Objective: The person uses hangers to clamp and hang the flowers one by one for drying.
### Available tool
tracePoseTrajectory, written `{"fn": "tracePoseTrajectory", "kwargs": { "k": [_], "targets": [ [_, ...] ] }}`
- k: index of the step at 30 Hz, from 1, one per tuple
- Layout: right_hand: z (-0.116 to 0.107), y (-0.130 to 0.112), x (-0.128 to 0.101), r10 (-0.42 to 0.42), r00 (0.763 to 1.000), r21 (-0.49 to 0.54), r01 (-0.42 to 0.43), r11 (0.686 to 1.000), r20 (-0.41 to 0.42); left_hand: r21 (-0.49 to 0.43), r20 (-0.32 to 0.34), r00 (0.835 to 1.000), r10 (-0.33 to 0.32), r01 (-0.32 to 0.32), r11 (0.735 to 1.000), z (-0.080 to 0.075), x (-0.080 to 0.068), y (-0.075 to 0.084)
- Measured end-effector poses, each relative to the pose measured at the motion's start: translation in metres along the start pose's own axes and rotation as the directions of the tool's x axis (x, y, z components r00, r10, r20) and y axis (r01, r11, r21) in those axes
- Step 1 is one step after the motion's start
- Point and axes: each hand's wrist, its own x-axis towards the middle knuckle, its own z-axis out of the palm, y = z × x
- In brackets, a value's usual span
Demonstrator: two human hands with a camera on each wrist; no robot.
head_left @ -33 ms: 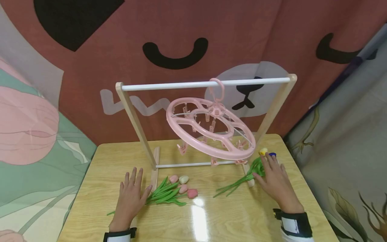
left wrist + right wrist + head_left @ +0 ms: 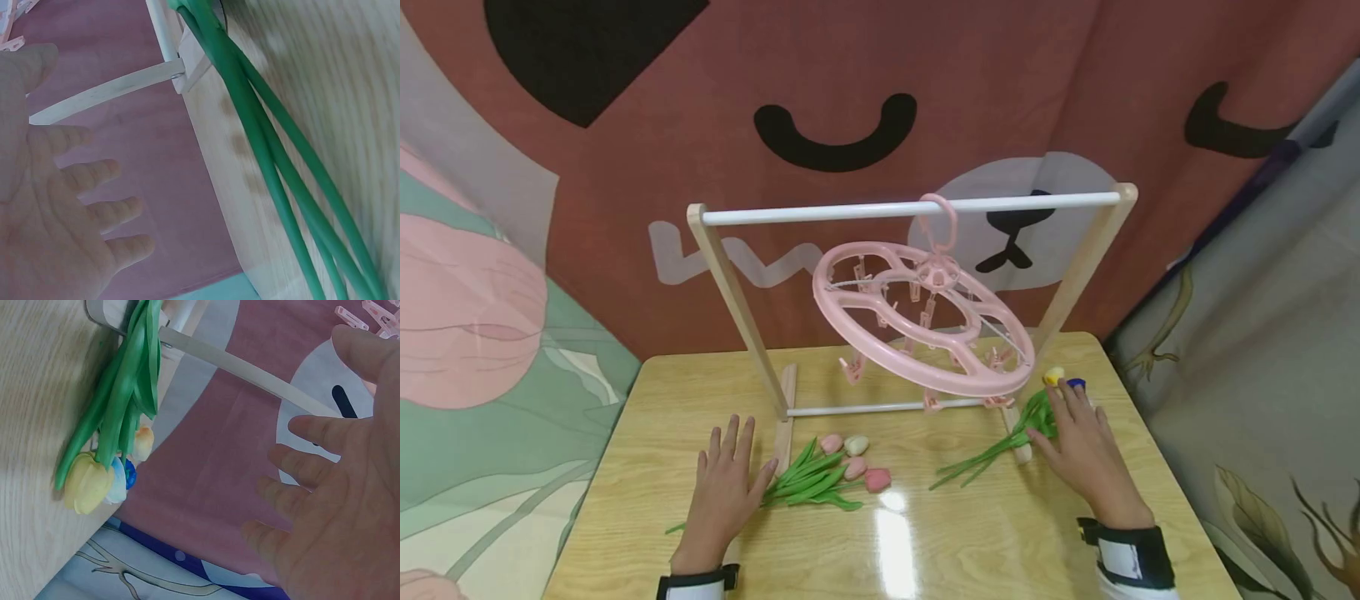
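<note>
Green-stemmed tulips [image 2: 1000, 446] under right hand [image 2: 1086, 458]; yellow, blue buds.

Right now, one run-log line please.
left hand: open, beside pink tulips | right hand: open, on yellow tulip bunch | clip hanger: on rail

Table [image 2: 625, 500]: drying rack [image 2: 730, 275] stands along the far edge, clip hanger [image 2: 917, 321] hung from its rail, right of centre. Tulip bunch [image 2: 831, 471] lies before the rack's left foot, left hand [image 2: 722, 492] flat just left of it. Second tulip bunch [image 2: 1000, 446] lies near the right edge; right hand [image 2: 1082, 454] rests on it.
</note>
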Motion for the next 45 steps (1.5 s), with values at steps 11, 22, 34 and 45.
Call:
{"fn": "tracePoseTrajectory", "kwargs": {
  "k": [11, 22, 34, 45],
  "targets": [
    [0.002, -0.004, -0.002, -0.028, 1.0, -0.002, 0.028, 1.0, -0.006, 0.001, -0.003, 1.0, 0.007, -0.007, 1.0, -0.001, -0.003, -0.001],
    [0.012, -0.022, 0.001, -0.104, 0.994, 0.0, 0.104, 0.995, -0.032, -0.006, 0.037, 0.999, 0.009, -0.008, 1.0, 0.005, -0.012, -0.006],
    [0.036, -0.051, 0.009, -0.266, 0.96, 0.045, 0.271, 0.962, -0.082, -0.029, -0.012, 0.998, 0.059, -0.059, 0.998, 0.019, -0.028, -0.006],
    [0.055, -0.091, 0.012, -0.341, 0.94, 0.064, 0.339, 0.938, 0.007, -0.07, 0.013, 0.997, 0.07, -0.069, 0.995, 0.03, -0.032, -0.005]
  ]
}}
